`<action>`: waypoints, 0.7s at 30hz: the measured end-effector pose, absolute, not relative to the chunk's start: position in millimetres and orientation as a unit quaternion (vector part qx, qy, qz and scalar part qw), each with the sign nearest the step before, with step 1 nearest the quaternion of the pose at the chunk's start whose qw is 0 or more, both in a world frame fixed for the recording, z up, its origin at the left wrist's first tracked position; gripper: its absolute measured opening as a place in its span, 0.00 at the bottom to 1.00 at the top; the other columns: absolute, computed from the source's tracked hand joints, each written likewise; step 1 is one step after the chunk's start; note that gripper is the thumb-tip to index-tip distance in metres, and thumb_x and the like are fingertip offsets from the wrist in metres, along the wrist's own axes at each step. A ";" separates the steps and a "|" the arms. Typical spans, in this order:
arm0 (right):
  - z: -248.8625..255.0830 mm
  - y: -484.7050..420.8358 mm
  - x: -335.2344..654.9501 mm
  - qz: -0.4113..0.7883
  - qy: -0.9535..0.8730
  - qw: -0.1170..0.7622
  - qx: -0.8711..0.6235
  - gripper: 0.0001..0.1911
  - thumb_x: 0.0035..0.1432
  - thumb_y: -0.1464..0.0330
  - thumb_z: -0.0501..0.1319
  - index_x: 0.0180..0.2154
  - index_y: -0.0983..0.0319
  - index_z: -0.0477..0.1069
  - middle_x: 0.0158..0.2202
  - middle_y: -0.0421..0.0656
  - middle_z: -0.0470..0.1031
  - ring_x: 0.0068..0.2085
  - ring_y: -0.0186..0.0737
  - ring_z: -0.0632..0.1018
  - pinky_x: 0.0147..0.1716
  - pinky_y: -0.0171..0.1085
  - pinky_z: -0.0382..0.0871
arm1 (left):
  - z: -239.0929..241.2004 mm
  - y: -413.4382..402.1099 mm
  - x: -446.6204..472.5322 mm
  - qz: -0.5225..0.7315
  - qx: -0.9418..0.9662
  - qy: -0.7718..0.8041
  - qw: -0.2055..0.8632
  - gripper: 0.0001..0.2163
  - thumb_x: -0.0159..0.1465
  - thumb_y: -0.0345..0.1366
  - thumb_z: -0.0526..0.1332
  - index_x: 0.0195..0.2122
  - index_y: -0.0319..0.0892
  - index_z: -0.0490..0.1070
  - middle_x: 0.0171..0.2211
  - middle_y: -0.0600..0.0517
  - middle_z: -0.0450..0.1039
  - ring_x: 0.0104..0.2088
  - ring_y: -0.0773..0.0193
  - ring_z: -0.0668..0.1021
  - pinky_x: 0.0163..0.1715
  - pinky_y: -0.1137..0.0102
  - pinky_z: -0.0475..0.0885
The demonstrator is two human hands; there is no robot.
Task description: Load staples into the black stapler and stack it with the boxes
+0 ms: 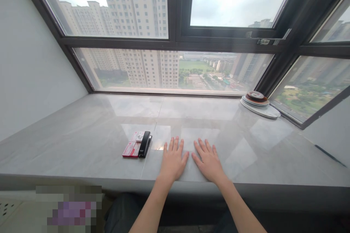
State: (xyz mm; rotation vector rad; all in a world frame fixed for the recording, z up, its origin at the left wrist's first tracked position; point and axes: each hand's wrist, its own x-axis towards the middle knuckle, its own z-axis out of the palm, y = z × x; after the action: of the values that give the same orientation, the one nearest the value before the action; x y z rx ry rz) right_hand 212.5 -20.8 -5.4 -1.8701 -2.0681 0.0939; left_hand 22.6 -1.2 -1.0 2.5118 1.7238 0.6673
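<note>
My left hand (173,158) lies palm down on the grey tiled sill (90,145), fingers spread. Beside it, a short gap away, my right hand (207,160) rests flat in the same way, and neither holds anything. To the left of my left hand is a black stapler (144,145), apart from my fingers. Against the stapler's left side sit small red and white boxes (131,149), with a smaller pale piece (140,137) at their upper end. What is printed on the boxes is too small to read.
At the back right corner, a stack of plates (257,101) stands by the window frame (175,43). A thin dark strip (330,155) lies along the right wall. The sill's front edge (246,183) runs just below my wrists. A blurred-out patch covers the lower left.
</note>
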 end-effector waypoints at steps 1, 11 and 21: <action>-6.1 -22.6 209.8 0.021 -0.730 0.151 -0.666 0.33 0.70 0.50 0.46 0.72 0.51 0.52 0.74 0.41 0.46 0.74 0.55 0.44 0.69 0.60 0.36 | -3.7 -1.1 22.7 0.204 0.806 0.556 0.007 0.26 0.73 0.49 0.49 0.71 0.51 0.54 0.73 0.49 0.49 0.73 0.49 0.51 0.70 0.46 0.46; 0.7 -28.2 198.4 0.004 -0.716 0.103 -0.691 0.37 0.69 0.44 0.41 0.73 0.50 0.46 0.75 0.42 0.40 0.74 0.57 0.41 0.68 0.61 0.32 | -1.5 -3.1 15.9 0.173 0.816 0.552 0.000 0.26 0.74 0.48 0.47 0.72 0.51 0.52 0.74 0.50 0.46 0.73 0.51 0.50 0.70 0.47 0.46; 0.4 -30.2 198.9 -0.003 -0.720 0.114 -0.684 0.37 0.70 0.44 0.41 0.73 0.50 0.47 0.75 0.42 0.40 0.74 0.57 0.42 0.67 0.62 0.34 | -0.8 -3.9 15.1 0.179 0.817 0.548 0.004 0.26 0.73 0.49 0.47 0.71 0.52 0.54 0.73 0.50 0.48 0.73 0.52 0.51 0.70 0.47 0.47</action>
State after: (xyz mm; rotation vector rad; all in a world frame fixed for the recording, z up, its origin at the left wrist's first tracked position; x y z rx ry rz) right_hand 198.9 -30.2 0.4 -2.0063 -2.1120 -0.0090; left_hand 15.1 -3.9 -0.8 2.5592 1.7181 0.5594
